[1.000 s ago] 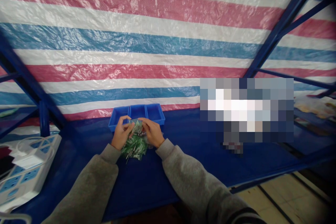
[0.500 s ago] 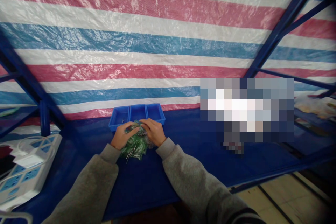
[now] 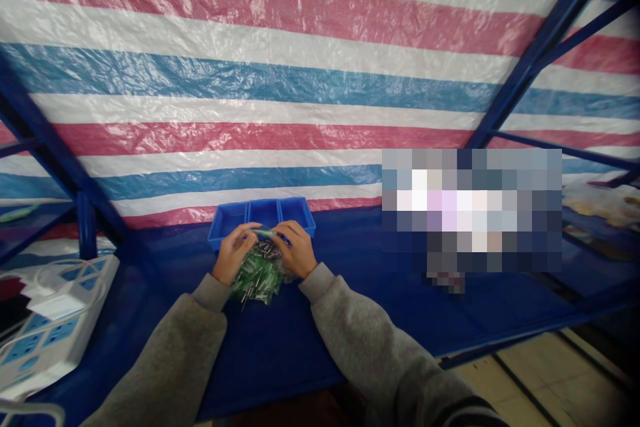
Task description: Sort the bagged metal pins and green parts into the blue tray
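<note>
My left hand (image 3: 233, 255) and my right hand (image 3: 297, 251) are closed in a pinch on opposite ends of one slender pale-green piece (image 3: 265, 233). It lies level between the fingertips, and its exact kind is too small to make out. Just below it, on the blue table, is a heap of loose thin green and clear pieces (image 3: 257, 275) mixed with dark and metallic ones. Behind the hands stands a blue tray (image 3: 213, 238) with three compartments, its front partly covered by my fingers.
A white power strip (image 3: 75, 347) with cables lies at the left edge of the blue table (image 3: 350, 307). Striped plastic sheeting (image 3: 280, 80) hangs behind, between blue metal posts (image 3: 530, 67). A pixelated area hides the right side.
My hands have risen slightly off the heap and now hold the slender pale-green piece between them. More of the heap's top shows beneath.
</note>
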